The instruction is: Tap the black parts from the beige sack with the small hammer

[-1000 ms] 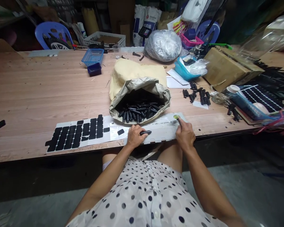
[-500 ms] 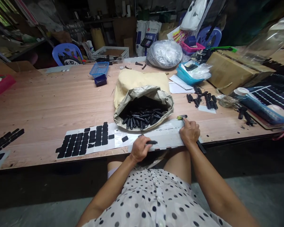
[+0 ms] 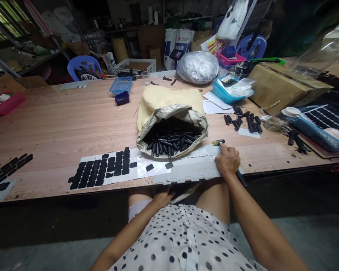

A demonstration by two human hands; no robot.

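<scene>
My right hand is closed round a small hammer over the right end of a grey-white board. The hammer's black handle sticks out below the fist. My left hand is down at my lap, just below the table edge. Its fingers are mostly hidden, and whether they hold anything does not show. An open woven sack lies in front of me, full of black tapered handle-like pieces. Along the front edge, the grey-white board lies flat, with a loose black rounded patch near its left end.
Rows of black patches lie on white sheets to the left. Loose black pieces are scattered at right, near a cardboard box and a blue basin. A blue basket stands behind the sack.
My left hand has moved from above the board down below the table edge. The black piece it held is out of sight. My right hand stays round the hammer.
</scene>
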